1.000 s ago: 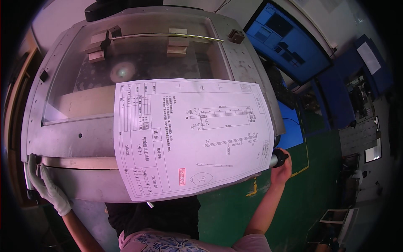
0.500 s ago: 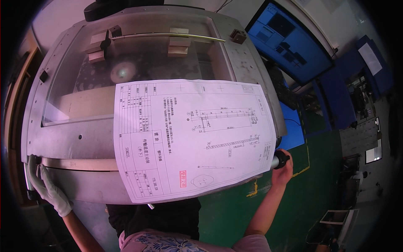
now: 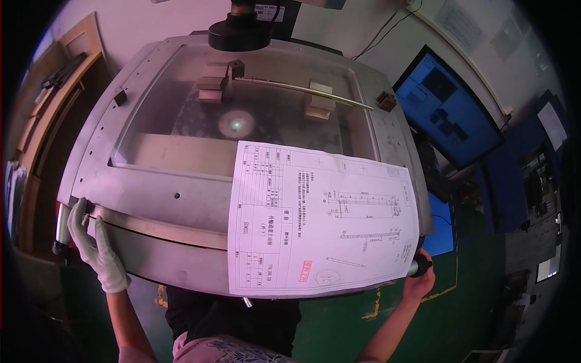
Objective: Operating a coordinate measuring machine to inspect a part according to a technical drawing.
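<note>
My left hand (image 3: 101,253), in a white glove, rests on the front left edge of a grey metal measuring table (image 3: 158,192). Its fingers are stretched out and apart, holding nothing. At the table's front right corner, my bare right hand (image 3: 422,283) is closed round a black knob (image 3: 419,264). A printed technical drawing sheet (image 3: 315,233) lies on the front of the table and hangs over its edge. Farther back, a thin metal rod (image 3: 302,88) lies across two blocks, a left block (image 3: 211,88) and a right block (image 3: 318,100), on the glass plate (image 3: 181,124).
A black round lens head (image 3: 239,34) hangs over the table's far side. A lit monitor (image 3: 448,109) stands at the right. Small dark blocks sit on the frame, one left (image 3: 120,97), one right (image 3: 385,101). A wooden cabinet (image 3: 60,109) stands at the left.
The view has shifted, so the table appears farther right and more of the lens head shows. Both hands stay at the table's front corners, the right still on the knob.
</note>
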`<action>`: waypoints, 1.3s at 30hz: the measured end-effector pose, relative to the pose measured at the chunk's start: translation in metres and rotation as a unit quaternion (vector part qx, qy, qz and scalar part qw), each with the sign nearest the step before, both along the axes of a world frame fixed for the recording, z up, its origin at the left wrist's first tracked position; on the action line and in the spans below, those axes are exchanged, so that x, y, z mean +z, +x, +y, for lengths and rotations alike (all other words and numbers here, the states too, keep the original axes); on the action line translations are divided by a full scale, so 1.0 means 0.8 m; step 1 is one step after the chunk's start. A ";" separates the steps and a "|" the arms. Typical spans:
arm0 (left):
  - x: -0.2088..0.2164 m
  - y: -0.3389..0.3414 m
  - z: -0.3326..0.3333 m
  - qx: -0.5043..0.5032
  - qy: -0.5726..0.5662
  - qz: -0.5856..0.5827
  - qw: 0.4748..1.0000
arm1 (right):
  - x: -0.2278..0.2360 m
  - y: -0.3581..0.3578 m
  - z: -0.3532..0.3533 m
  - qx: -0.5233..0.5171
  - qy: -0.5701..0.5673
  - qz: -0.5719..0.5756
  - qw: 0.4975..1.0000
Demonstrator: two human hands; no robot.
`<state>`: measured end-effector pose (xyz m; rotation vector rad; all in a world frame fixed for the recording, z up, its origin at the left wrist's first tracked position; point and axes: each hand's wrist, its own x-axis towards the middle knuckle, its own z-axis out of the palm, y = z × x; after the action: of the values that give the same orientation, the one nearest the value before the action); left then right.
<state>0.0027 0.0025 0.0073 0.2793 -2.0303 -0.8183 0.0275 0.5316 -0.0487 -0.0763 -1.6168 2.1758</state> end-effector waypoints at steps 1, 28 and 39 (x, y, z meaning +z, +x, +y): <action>0.000 0.000 0.000 -0.003 -0.006 -0.003 1.000 | 0.001 0.001 0.000 0.010 0.001 0.004 1.000; -0.007 -0.005 -0.003 0.011 0.039 0.007 0.999 | 0.009 -0.008 -0.011 -0.037 0.030 -0.045 0.998; -0.008 -0.005 0.004 0.008 0.024 -0.009 1.000 | 0.012 -0.004 -0.004 -0.048 0.044 -0.052 0.997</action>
<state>-0.0016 0.0054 0.0012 0.3305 -2.0247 -0.8582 0.0240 0.5284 -0.0394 -0.2388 -1.7267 2.0571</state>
